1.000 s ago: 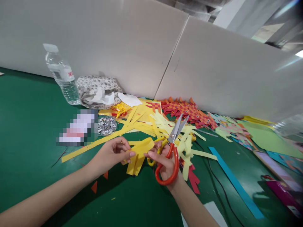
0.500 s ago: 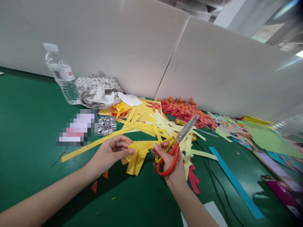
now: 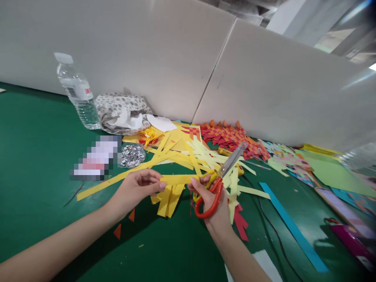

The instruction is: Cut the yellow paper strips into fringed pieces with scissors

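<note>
A short yellow paper strip [image 3: 178, 179] is stretched level between my two hands. My left hand [image 3: 143, 183] pinches its left end between thumb and fingers. At the right end, the thumb and fingertips of my right hand [image 3: 210, 196] grip the strip. That same hand also carries scissors [image 3: 219, 184] with red and yellow handles, their blades pointing up and to the right, away from the strip. Just below the strip lie several short yellow paper pieces [image 3: 169, 201] on the green table [image 3: 164, 250]. Behind my hands spreads a pile of pale yellow strips [image 3: 205, 156].
At the back left stand a water bottle [image 3: 78, 96] and a patterned cloth pouch [image 3: 123, 109]. A bag of googly eyes [image 3: 132, 155] lies near a blurred-out phone-like object [image 3: 98, 158]. Red-orange woven paper fish [image 3: 229, 137] lie along the white partition [image 3: 132, 47]. A blue strip [image 3: 290, 225] is at right.
The left end of the yellow strip, earlier angled, now lies straighter and flatter between my hands. My left fingers have shifted very slightly; the scissors stay in place.
</note>
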Action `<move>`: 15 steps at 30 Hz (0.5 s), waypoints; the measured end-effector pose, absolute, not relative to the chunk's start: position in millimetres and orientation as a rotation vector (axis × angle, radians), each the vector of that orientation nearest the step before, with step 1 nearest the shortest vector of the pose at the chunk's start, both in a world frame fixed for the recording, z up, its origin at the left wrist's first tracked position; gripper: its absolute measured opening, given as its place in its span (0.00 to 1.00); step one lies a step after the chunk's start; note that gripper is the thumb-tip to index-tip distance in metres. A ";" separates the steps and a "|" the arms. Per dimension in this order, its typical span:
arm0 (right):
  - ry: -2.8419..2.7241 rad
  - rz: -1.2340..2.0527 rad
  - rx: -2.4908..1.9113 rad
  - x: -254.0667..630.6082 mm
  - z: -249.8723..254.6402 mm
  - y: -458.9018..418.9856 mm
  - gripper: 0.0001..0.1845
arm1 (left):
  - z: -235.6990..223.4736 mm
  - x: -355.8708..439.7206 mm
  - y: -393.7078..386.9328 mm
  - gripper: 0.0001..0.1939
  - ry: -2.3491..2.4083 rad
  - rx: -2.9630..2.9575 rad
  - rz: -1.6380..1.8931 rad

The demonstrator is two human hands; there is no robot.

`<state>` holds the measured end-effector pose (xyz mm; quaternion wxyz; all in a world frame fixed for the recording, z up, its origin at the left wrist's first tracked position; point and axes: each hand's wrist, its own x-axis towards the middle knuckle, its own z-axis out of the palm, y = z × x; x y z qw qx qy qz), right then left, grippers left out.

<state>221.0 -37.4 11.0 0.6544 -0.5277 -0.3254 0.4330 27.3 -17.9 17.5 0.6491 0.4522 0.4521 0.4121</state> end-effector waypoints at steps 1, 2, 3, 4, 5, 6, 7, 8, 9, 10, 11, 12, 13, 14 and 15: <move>-0.740 0.976 -1.192 220.6 11.4 -37.4 0.21 | 18.4 27.1 -18.0 0.12 1.032 1.019 0.926; -0.743 0.968 -1.187 220.2 12.0 -37.5 0.21 | 19.4 27.0 -18.1 0.12 1.035 1.010 0.914; -0.745 0.964 -1.183 219.9 12.7 -37.5 0.21 | 20.2 26.8 -18.2 0.12 1.036 1.001 0.902; -0.746 0.960 -1.181 219.8 13.3 -37.5 0.21 | 20.7 26.6 -18.3 0.12 1.037 0.993 0.893; -0.746 0.958 -1.180 219.9 13.7 -37.6 0.21 | 21.0 26.4 -18.4 0.12 1.037 0.988 0.887; -0.746 0.955 -1.180 220.0 13.9 -37.5 0.21 | 20.9 26.4 -18.3 0.12 1.038 0.985 0.886; -0.747 0.952 -1.181 220.2 13.9 -37.5 0.21 | 20.6 26.4 -18.1 0.12 1.040 0.985 0.891; -0.748 0.945 -1.183 220.5 13.6 -37.4 0.21 | 20.2 26.5 -17.8 0.12 1.041 0.986 0.901; -0.749 0.941 -1.184 220.7 13.3 -37.4 0.21 | 19.8 26.7 -17.4 0.12 1.040 0.988 0.912; -0.749 0.939 -1.185 220.7 13.1 -37.4 0.21 | 19.5 26.8 -17.0 0.12 1.040 0.990 0.923; -0.747 0.940 -1.185 220.7 13.0 -37.5 0.21 | 19.4 27.0 -16.7 0.13 1.040 0.991 0.933; -0.745 0.943 -1.184 220.5 13.2 -37.7 0.21 | 19.4 27.0 -16.6 0.13 1.043 0.994 0.940; -0.742 0.947 -1.181 220.3 13.6 -38.0 0.21 | 19.7 27.0 -16.7 0.13 1.047 0.997 0.942; -0.739 0.953 -1.179 220.0 14.2 -38.3 0.21 | 20.2 27.0 -16.9 0.13 1.053 1.002 0.941; -0.736 0.957 -1.178 219.7 15.0 -38.6 0.21 | 20.7 27.0 -17.2 0.13 1.059 1.007 0.939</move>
